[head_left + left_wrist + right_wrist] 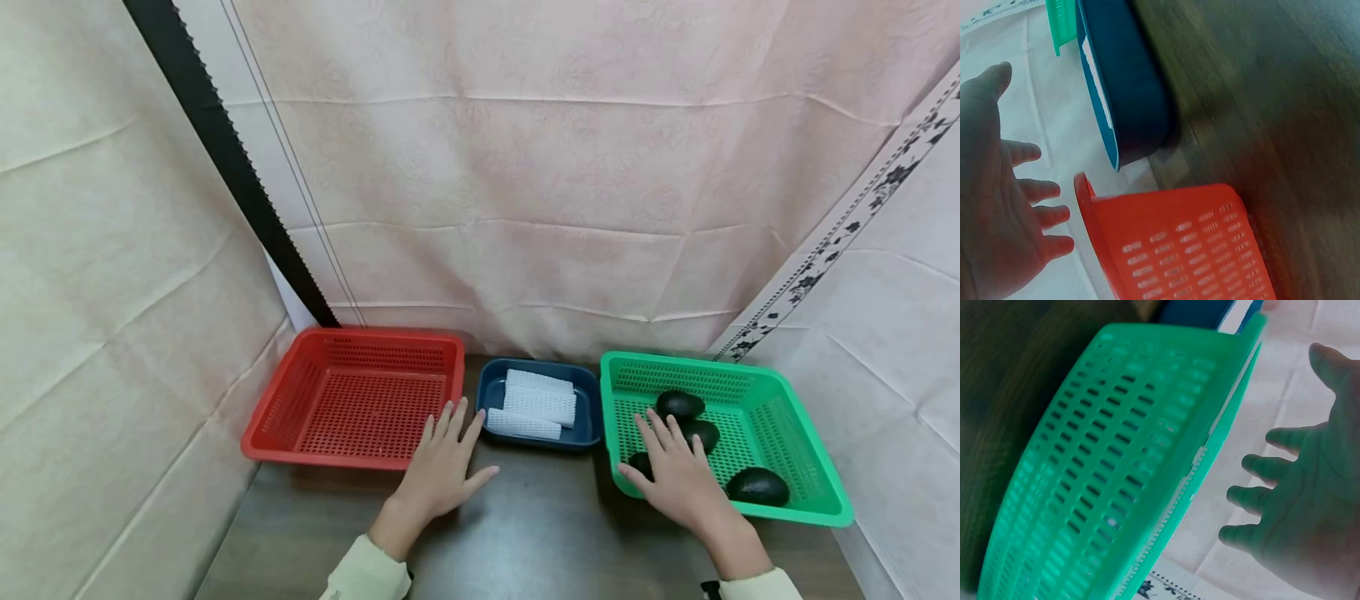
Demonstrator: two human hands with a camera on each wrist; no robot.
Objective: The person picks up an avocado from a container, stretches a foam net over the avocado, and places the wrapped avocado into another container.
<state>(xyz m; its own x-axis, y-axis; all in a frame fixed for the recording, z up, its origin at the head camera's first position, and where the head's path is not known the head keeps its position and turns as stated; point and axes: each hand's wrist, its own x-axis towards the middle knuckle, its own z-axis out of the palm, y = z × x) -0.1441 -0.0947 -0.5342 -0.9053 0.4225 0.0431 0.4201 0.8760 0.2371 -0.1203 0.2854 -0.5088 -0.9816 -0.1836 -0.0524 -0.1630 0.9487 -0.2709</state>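
My left hand (438, 471) hovers with fingers spread near the front right corner of the red basket (258, 446) and holds nothing. In the left wrist view its palm (997, 212) faces the outside of the basket, apart from the rim. Over the green basket (813, 450), my right hand (682, 483) is held with straight, spread fingers. Beneath and around it lie several dark, glossy avocados, among them one at the back (680, 405) and one at the front right (757, 486); the hand partly hides others. The right wrist view shows the right palm (1310, 500) above the green rim, gripping nothing.
Between the baskets stands a dark blue tray (491, 383) with white foam net sleeves (540, 396) in it. All three containers rest on a dark wooden table (525, 533). Pale cloth (525, 208) hangs behind and at both sides.
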